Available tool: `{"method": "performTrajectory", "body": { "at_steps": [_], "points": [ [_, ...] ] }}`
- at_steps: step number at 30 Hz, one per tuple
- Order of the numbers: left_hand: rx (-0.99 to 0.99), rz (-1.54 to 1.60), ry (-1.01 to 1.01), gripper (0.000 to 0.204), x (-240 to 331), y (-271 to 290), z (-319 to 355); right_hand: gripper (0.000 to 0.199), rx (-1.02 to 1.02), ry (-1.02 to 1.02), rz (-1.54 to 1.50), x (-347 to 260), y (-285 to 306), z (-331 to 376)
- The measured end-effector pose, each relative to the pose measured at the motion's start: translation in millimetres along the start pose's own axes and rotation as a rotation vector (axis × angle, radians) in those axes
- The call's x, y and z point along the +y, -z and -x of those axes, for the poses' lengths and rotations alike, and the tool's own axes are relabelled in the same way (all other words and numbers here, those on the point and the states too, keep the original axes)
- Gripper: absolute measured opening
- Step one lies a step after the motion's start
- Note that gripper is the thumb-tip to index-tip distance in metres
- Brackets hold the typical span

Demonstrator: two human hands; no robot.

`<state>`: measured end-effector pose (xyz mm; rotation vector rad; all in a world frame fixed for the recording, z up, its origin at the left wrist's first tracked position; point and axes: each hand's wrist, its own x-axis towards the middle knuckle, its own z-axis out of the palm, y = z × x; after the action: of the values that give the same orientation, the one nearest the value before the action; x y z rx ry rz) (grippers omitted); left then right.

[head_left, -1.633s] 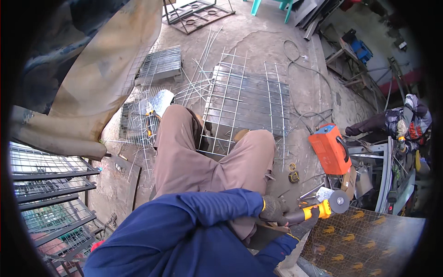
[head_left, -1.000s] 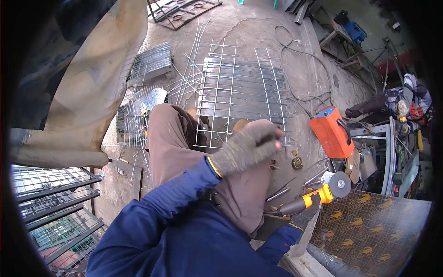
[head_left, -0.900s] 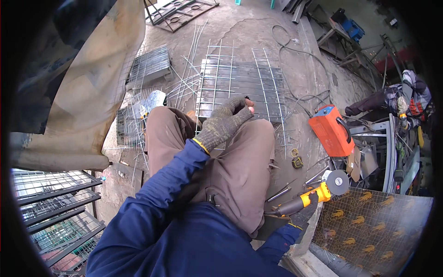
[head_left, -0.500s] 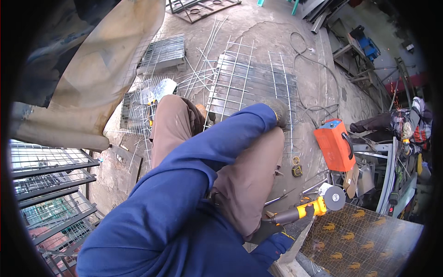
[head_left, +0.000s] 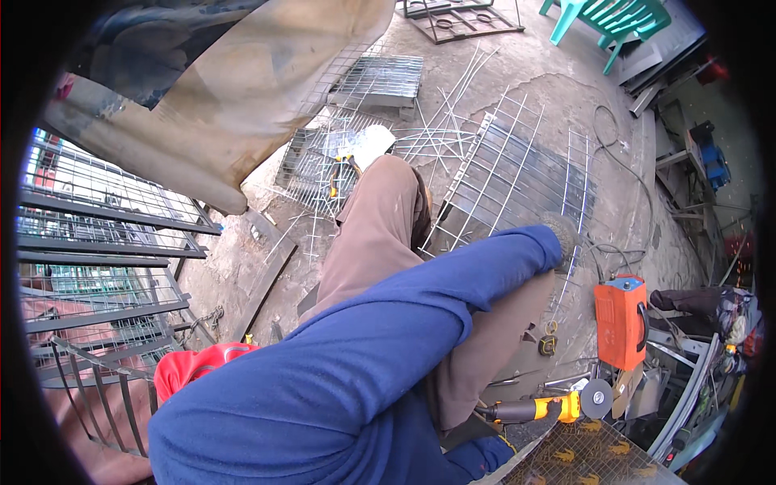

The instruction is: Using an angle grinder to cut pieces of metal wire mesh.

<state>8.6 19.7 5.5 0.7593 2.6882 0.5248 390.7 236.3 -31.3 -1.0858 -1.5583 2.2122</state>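
My left arm in a blue sleeve reaches across my lap to the right. My left hand (head_left: 561,235), in a grey glove, is down at the near edge of a flat wire mesh panel (head_left: 517,174) lying on the concrete, just past my right knee. The sleeve hides its fingers, so its grip is unclear. An angle grinder (head_left: 543,408) with a yellow body and grey disc sits by my right hip. A dark shape at its rear handle may be my right hand (head_left: 461,432); a bit of blue sleeve shows below it.
An orange welding machine (head_left: 621,321) stands on the right with cables running over the floor. Loose wire rods (head_left: 440,133) and smaller mesh pieces (head_left: 380,77) lie ahead. Black metal grilles (head_left: 97,267) stand on the left, with a draped tarp (head_left: 242,89) above them. A mesh sheet (head_left: 590,457) is at the lower right.
My left hand left the grinder at my right hip, rose over my knees, then reached forward and right to the mesh panel's edge. The view tilted slightly; the grinder stayed by my hip.
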Motion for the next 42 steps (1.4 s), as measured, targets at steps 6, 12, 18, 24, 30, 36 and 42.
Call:
{"method": "performTrajectory", "body": {
  "at_steps": [6, 12, 18, 24, 30, 36, 42],
  "points": [
    [0.028, -0.070, -0.135, 0.032, 6.1, 26.6, 2.8, 0.050, 0.126, 0.084, 0.024, -10.7, 30.1, 13.2],
    [0.239, 0.131, -0.032, 0.037, 2.0, 60.6, -31.4, 0.051, 0.079, 0.080, 0.103, -16.2, 14.9, 1.8],
    [-0.085, 0.628, -0.185, 0.039, -17.4, 102.7, -20.8, 0.052, 0.075, 0.130, 0.142, -22.1, 0.0, -7.9],
    [0.214, 0.918, -0.243, 0.046, -91.4, 192.4, 63.6, 0.053, 0.085, 0.163, 0.172, -23.9, -12.6, -6.2],
    [0.581, 0.739, -0.235, 0.054, -198.7, 279.3, 195.3, 0.054, 0.167, 0.220, 0.206, -34.6, -12.4, 9.3],
    [0.468, 0.815, 0.397, 0.084, -295.3, 205.4, 315.1, 0.050, 0.239, 0.160, 0.188, -42.8, -49.0, 27.2],
    [0.624, 1.203, 0.868, 0.089, -357.7, 30.8, 403.1, 0.053, 0.170, 0.100, 0.188, -44.6, -40.8, 25.8]
  ]
}}
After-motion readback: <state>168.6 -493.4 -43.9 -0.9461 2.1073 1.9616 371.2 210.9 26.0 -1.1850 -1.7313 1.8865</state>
